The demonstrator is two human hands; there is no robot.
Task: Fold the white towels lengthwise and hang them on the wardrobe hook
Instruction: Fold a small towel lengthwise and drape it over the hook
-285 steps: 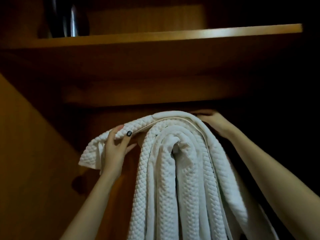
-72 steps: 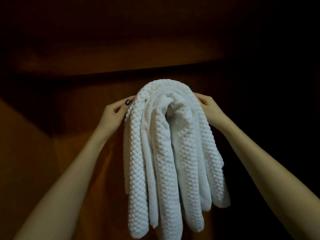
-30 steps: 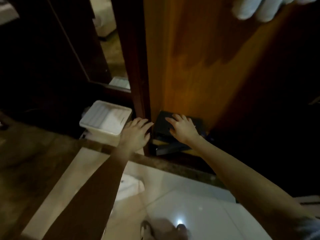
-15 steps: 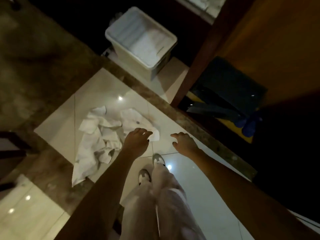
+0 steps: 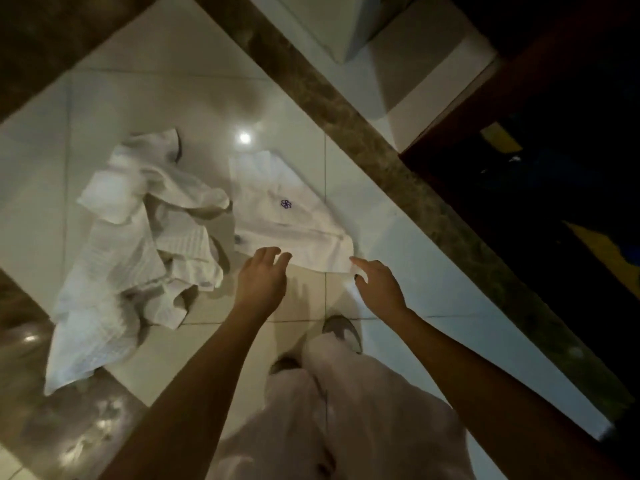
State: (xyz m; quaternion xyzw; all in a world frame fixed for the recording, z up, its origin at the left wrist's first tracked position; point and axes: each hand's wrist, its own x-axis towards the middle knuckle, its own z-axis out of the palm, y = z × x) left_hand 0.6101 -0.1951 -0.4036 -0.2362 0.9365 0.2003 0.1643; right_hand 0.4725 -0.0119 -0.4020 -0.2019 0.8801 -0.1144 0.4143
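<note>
The pale tiled floor (image 5: 433, 278) fills most of the frame, crossed from top centre to lower right by a dark marble band (image 5: 381, 161), with the dark wooden wardrobe (image 5: 554, 168) beyond it at the right edge; its hook is out of view. At the left lies the largest of the white towels, a crumpled heap (image 5: 131, 244) spread from mid-left down to the lower left. Just beside it, at the centre, a smaller and flatter white towel (image 5: 277, 216) bears a small purple emblem (image 5: 286, 204). Light trousers (image 5: 346, 410) and a shoe (image 5: 343, 330) show at the bottom centre. Both hands hover at this towel's near edge and hold nothing: the left hand (image 5: 261, 282) has loosely spread fingers over the edge, and the right hand (image 5: 381, 289) points a finger at the near right corner; whether either touches the cloth cannot be told. The step in hand looks like picking up a towel to fold. The next move probably calls for pinching two corners of the near edge and lifting the towel clear so it hangs straight for a lengthwise fold.
</note>
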